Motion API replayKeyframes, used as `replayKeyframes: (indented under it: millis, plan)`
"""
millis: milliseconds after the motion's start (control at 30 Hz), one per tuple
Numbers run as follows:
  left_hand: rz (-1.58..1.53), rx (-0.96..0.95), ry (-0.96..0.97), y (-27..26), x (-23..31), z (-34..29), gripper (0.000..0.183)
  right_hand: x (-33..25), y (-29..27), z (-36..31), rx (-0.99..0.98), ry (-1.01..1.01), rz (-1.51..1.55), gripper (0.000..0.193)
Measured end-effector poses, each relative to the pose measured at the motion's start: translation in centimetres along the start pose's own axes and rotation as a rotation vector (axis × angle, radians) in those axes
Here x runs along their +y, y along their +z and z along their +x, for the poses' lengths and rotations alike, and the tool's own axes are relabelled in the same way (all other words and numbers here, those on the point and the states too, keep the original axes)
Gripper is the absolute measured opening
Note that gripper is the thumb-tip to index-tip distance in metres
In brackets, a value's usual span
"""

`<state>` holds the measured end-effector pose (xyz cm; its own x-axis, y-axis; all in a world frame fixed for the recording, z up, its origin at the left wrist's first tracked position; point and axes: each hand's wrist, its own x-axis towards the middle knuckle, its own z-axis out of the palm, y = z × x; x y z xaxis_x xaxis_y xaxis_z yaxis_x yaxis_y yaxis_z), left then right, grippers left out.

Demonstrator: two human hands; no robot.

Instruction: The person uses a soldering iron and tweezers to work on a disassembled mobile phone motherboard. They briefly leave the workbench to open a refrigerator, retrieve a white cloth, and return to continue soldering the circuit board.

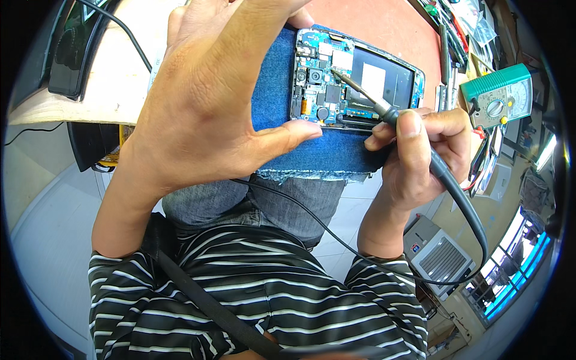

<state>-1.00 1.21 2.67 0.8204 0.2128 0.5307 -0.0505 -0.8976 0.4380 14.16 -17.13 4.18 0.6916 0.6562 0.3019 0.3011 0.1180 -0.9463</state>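
Observation:
An opened smartphone [331,94] lies back side up, its blue circuit board and camera modules bare at the left and a dark battery bay with a white label at the right. My left hand [201,99] spans its left end, thumb at the near edge and a fingertip at the far corner, gripping it. In my right hand [420,147] is a soldering iron [443,171], held like a pen. Its metal tip points left and meets the upper middle of the board; whether it touches is too small to tell.
Folded denim cloth [270,90] lies under the phone on a reddish mat [384,21]. A green analog multimeter [498,96] stands at the right, near assorted tools. The iron's black cable loops across my lap. A black device [75,60] sits far left on the wooden table.

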Motion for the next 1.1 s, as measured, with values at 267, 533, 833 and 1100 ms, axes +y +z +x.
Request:
replayKeyframes:
  millis: [267, 533, 833, 1100]
  plan:
    - [0.001, 0.003, 0.003, 0.09, 0.0, 0.0, 0.102, 0.0, 0.13, 0.07, 0.017, 0.012, 0.022, 0.021]
    - [0.004, 0.011, 0.003, 0.07, 0.03, -0.01, 0.102, -0.01, 0.14, 0.2, 0.004, -0.006, 0.015, 0.02]
    - [0.005, 0.011, 0.002, 0.13, -0.01, -0.08, 0.103, -0.11, 0.21, 0.15, 0.018, 0.015, 0.013, 0.02]
    - [0.0, 0.012, 0.0, 0.18, 0.02, -0.11, 0.103, -0.08, 0.21, 0.1, 0.019, 0.012, 0.018, 0.02]
